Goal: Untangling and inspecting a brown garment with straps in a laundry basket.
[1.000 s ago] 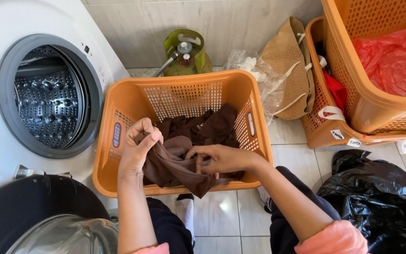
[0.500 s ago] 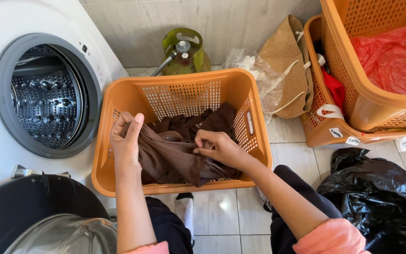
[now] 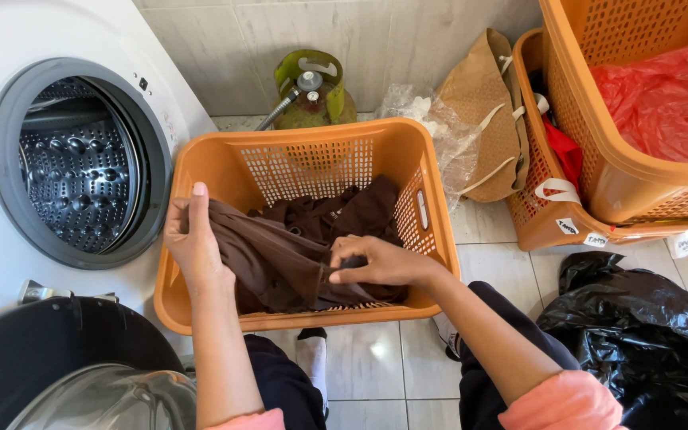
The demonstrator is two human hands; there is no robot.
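Note:
A dark brown garment (image 3: 272, 255) is stretched over an orange laundry basket (image 3: 296, 143) on the tiled floor. My left hand (image 3: 191, 243) grips one end of the cloth at the basket's left rim. My right hand (image 3: 376, 261) pinches the other end near the basket's right side. More brown clothing (image 3: 344, 211) lies inside the basket under the garment.
A front-loading washing machine with its open drum (image 3: 77, 163) stands at left, its dark door (image 3: 57, 358) swung out near my knee. A green gas cylinder (image 3: 312, 87) sits behind the basket. Two stacked orange baskets (image 3: 599, 159), a red bag (image 3: 662, 95), a tan bag (image 3: 491, 119) and a black plastic bag (image 3: 639, 334) crowd the right.
My left hand has moved left toward the basket's rim, pulling the brown garment out longer. My right hand has shifted slightly and keeps its pinch on the cloth.

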